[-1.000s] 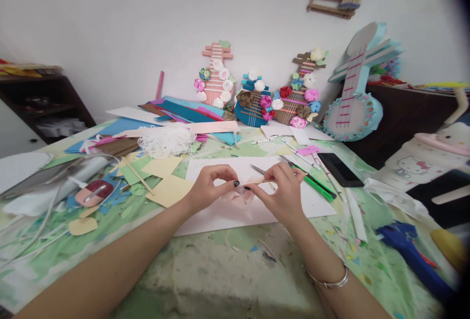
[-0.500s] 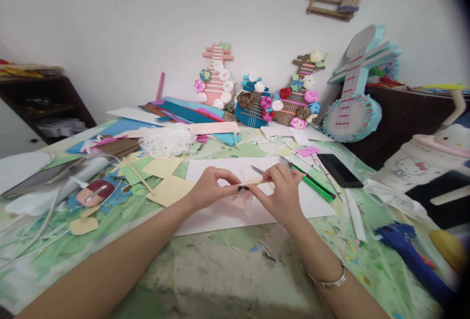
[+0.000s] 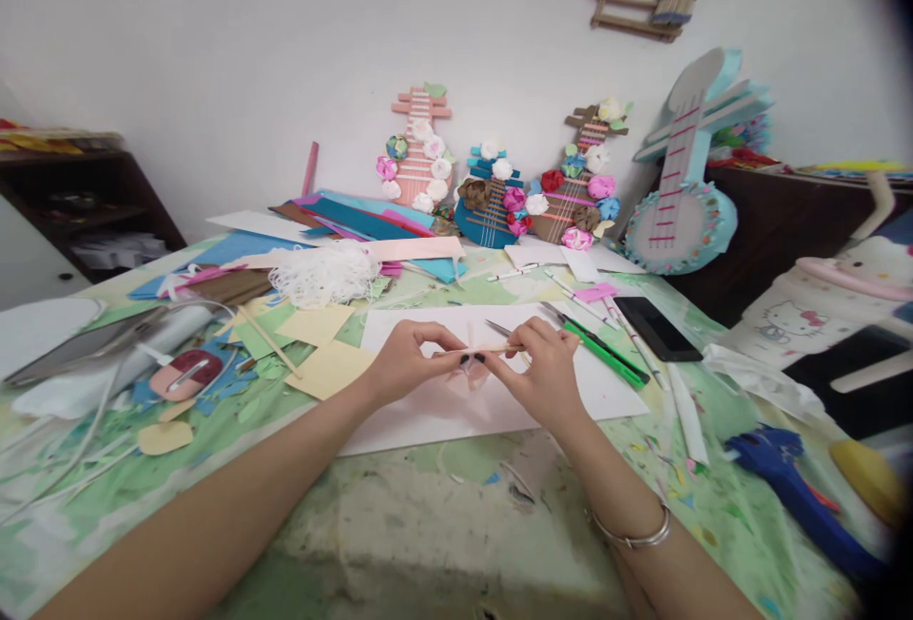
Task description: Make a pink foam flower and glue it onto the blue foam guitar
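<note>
Over a white sheet [image 3: 399, 425], both of my hands meet at a piece of pale pink, see-through tissue paper [image 3: 467, 382]. My left hand [image 3: 406, 363] is closed, thumb and fingertips pinching the paper from the left. Opposite it, my right hand [image 3: 546, 368] pinches from the right, its thumb almost touching the left one. A thin tan stick [image 3: 492, 355] runs crosswise between the fingertips. A pointed metal tip [image 3: 497, 326] shows just behind my right hand; whether that hand touches it, I cannot tell. To the right lies a green utility knife [image 3: 606, 354].
Paper-flowered model instruments [image 3: 420, 159] lean on the wall. White shredded strands [image 3: 324, 275] and yellow paper squares [image 3: 332, 371] lie left of the sheet. Rightward are a black phone [image 3: 657, 328], a blue glue gun [image 3: 799, 496] and a white cup [image 3: 806, 316].
The pink paper has shifted slightly between my fingertips, and a bit more of it stands up above them. Both hands keep their pinch in nearly the same place.
</note>
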Motion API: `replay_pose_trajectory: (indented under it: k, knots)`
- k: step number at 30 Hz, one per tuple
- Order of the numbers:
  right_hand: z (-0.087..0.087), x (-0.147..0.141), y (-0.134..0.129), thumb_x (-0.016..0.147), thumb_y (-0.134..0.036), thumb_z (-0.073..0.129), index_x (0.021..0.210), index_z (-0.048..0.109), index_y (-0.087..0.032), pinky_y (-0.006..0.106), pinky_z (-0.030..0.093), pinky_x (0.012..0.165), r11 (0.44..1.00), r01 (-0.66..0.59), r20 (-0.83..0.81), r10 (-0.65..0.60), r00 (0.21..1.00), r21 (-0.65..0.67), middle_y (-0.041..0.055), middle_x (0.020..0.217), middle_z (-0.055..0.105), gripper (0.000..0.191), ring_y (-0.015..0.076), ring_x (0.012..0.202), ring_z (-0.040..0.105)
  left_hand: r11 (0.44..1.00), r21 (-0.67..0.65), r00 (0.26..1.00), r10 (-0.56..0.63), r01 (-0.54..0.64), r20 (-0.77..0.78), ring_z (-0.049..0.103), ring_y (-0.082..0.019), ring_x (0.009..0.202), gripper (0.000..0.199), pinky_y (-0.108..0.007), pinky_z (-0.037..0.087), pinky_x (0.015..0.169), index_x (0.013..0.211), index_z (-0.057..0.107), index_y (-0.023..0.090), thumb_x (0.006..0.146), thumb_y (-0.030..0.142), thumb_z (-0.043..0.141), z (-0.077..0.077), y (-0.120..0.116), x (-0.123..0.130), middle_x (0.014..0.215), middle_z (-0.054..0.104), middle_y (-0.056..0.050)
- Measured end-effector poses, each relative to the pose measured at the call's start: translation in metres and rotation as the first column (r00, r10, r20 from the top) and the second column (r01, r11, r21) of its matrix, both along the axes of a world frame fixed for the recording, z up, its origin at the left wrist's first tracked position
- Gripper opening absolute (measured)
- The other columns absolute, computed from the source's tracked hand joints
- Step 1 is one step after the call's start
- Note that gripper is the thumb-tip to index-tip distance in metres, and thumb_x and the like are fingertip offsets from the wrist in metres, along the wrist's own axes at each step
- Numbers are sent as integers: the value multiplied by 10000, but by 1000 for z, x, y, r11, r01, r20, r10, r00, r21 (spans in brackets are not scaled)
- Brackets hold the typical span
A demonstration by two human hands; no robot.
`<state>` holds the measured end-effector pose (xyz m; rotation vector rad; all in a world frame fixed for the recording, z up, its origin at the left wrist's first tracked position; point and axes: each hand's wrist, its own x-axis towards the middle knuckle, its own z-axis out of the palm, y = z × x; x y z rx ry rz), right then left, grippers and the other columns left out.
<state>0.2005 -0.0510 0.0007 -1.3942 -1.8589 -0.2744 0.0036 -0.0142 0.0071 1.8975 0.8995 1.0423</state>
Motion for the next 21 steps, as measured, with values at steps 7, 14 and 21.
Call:
replay_pose_trajectory:
  k: [7,14,21]
  knots:
    - [1,-1,0,800,-522,598,627,488,-184,335,218,707,1000,18,-40,-17,999,14,-1,692,566,395,157,692,517,999,37,1000,19,-19,-11,635,-168,721,132,-246,469,651,733,726,145,724,273,691,1,-3,2,761,713,-63]
    - [0,1,1,764,-523,638,617,488,-179,342,219,727,999,45,-54,-44,998,8,-13,685,544,403,164,712,521,999,32,999,38,-37,-20,655,-173,724,103,-242,480,657,750,729,149,704,235,694,0,-2,4,750,724,-48]
    - [-1,3,2,762,-511,638,632,486,-187,343,225,721,998,55,-25,-55,998,23,-12,701,543,380,174,726,519,999,-16,999,31,-31,-14,670,-196,783,139,-277,509,729,789,729,151,680,236,708,-2,-1,5,795,735,-56]
